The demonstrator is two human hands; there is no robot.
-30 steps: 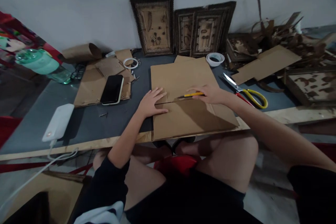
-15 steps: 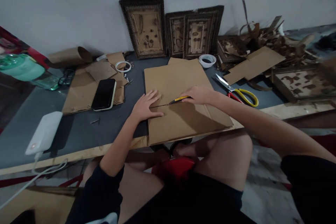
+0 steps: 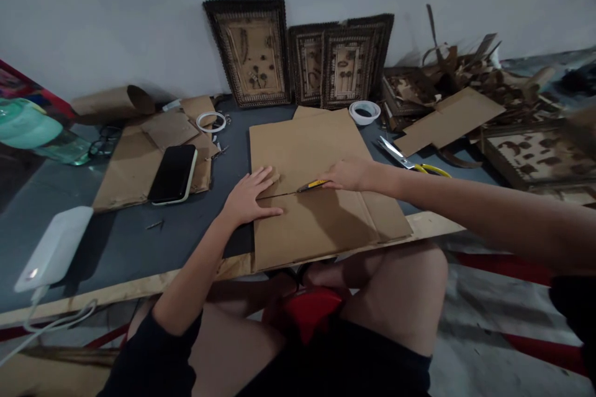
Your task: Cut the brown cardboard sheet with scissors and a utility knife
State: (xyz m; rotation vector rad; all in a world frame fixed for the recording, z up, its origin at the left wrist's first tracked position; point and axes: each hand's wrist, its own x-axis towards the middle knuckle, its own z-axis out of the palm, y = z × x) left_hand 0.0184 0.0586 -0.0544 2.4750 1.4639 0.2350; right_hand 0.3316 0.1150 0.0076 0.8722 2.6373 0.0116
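Note:
A large brown cardboard sheet [image 3: 307, 142] lies flat at the table's front edge, with a dark cut line running across it from the left. My left hand [image 3: 249, 198] rests on its left edge, fingers spread and thumb apart, on either side of the line's left end. In my right hand [image 3: 347, 175] is a yellow utility knife [image 3: 313, 185], its tip pointing left and touching the cardboard on the line. Most of the knife's handle is hidden under my fingers. To the right of the sheet lie open scissors [image 3: 395, 154], partly covered by my right forearm.
On the left are a phone [image 3: 173, 175] on cardboard pieces, a white power bank [image 3: 56, 248] with a cable, and a green bottle [image 3: 41, 130]. Decorated frames [image 3: 254, 53] lean on the wall. White tape rolls [image 3: 364, 113] and scraps [image 3: 507, 84] lie toward the back and right.
The view has shifted slightly. The knife tip has moved a little to the right along the line, with the dark cut behind it longer. My left hand stays pressed on the sheet.

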